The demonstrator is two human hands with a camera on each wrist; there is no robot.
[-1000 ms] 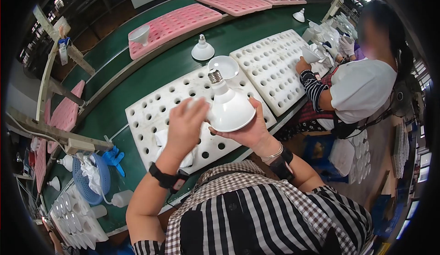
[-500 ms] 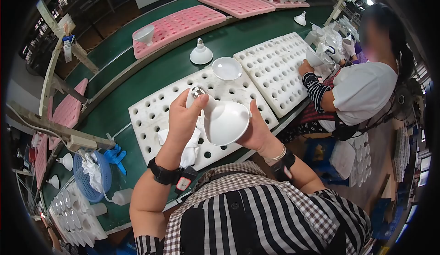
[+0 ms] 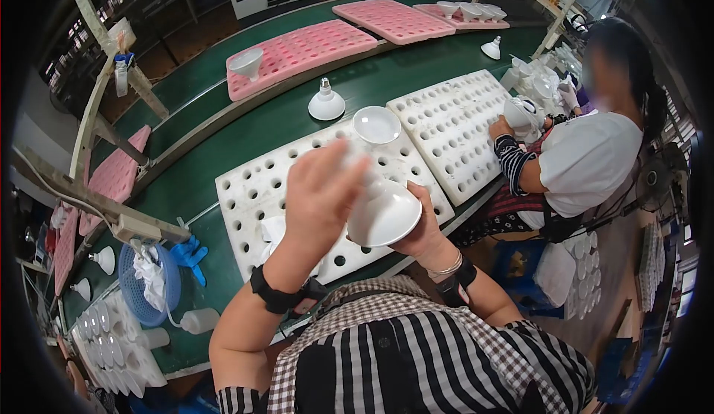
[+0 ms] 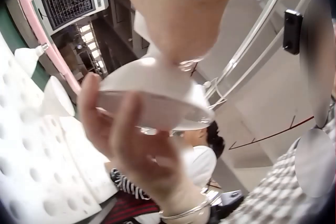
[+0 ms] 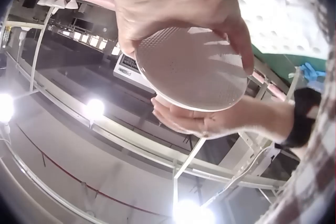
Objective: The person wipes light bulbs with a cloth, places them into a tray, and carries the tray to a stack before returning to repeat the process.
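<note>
A white reflector lamp (image 3: 384, 217) is tilted between the two hands, its wide face toward the wearer. My right hand (image 3: 422, 229) grips its wide rim from the right; in the right wrist view, fingers and thumb span the textured lamp face (image 5: 184, 71). Blurred, my left hand (image 3: 320, 200) is at the neck side with fingers extended, hiding the lamp's base. Behind the lamp in the right wrist view, the left hand (image 5: 207, 121) has its fingers nearly straight. The left wrist view has the right hand (image 4: 144, 148) beneath the lamp body (image 4: 149, 82).
A white perforated board (image 3: 256, 183) lies under the hands with a lamp (image 3: 376, 125) and a cloth (image 3: 274, 229). Another lamp (image 3: 326, 103) stands behind. A second board (image 3: 457, 124), a person (image 3: 595, 153) on the right, a blue basket (image 3: 172, 284) on the left.
My left hand has let go of the lamp's neck and moved up and right, fingers extended. The lamp has shifted slightly right, still in my right hand.
</note>
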